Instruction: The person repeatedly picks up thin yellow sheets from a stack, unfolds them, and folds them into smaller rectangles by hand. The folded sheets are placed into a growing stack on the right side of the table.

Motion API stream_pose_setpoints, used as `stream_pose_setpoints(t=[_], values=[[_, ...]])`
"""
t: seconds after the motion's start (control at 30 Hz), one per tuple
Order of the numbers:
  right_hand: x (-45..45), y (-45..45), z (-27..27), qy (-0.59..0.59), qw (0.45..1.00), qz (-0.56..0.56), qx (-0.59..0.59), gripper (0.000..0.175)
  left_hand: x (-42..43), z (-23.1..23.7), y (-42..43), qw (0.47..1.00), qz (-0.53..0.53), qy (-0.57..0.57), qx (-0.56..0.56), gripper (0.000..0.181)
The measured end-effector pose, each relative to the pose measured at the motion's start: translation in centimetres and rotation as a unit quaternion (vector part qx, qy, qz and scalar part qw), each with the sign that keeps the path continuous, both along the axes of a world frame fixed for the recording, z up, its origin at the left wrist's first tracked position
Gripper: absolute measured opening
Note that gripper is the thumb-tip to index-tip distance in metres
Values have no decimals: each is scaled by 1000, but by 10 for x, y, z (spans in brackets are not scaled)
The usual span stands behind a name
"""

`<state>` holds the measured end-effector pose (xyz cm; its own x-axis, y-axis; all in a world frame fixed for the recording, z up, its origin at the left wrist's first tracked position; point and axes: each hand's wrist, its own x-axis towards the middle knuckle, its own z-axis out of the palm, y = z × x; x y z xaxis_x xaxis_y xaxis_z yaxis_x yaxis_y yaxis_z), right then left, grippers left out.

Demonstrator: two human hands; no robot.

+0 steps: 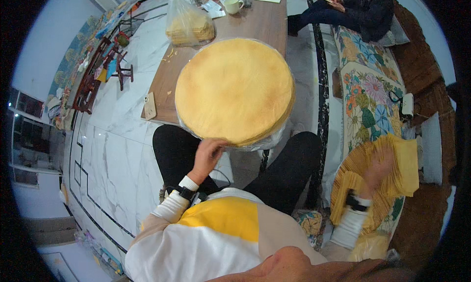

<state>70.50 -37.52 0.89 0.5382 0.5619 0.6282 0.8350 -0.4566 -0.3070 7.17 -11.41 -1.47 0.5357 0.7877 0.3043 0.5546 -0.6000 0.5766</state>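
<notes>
A thick stack of large, round, thin yellow pancakes [235,90] lies on clear plastic film [270,142] at the near end of the wooden table. My left hand [209,155] is at the stack's near edge, fingers bent against the rim; whether they pinch a sheet is hidden. Off to my right, my right hand [381,166] is blurred over folded yellow pancakes [403,166] on a round woven tray [338,201]. What its fingers hold is unclear. More folded pieces [344,193] lie at the tray's left side.
Beyond the stack stand a plastic bag of folded pancakes [189,28] and a pale mug [232,5]. A power strip [149,106] lies on the table's left corner. A person [368,17] sits on the floral-covered sofa [371,94].
</notes>
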Motion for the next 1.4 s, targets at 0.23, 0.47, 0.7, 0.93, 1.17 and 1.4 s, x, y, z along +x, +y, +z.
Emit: stream_pose_setpoints(t=[0.23,0.47,0.7,0.93,1.17,1.4], values=[[-269,223,-29,489,836,250,27,36,-1,-4,39,998,-7,32,62,47],[-264,310,-71,310,949,59,-10,38,-5,-23,47,994,0,-60,88,24],[-263,320,-86,270,960,45,53,26,-2,-18,59,994,10,-107,39,11],[-264,317,-73,416,896,129,87,22,12,-13,98,994,30,-38,-100,28],[-267,304,-59,392,908,148,6,53,12,-11,107,982,11,-73,-175,37],[-280,289,-45,327,926,185,-36,61,54,12,108,942,-41,17,-332,49]])
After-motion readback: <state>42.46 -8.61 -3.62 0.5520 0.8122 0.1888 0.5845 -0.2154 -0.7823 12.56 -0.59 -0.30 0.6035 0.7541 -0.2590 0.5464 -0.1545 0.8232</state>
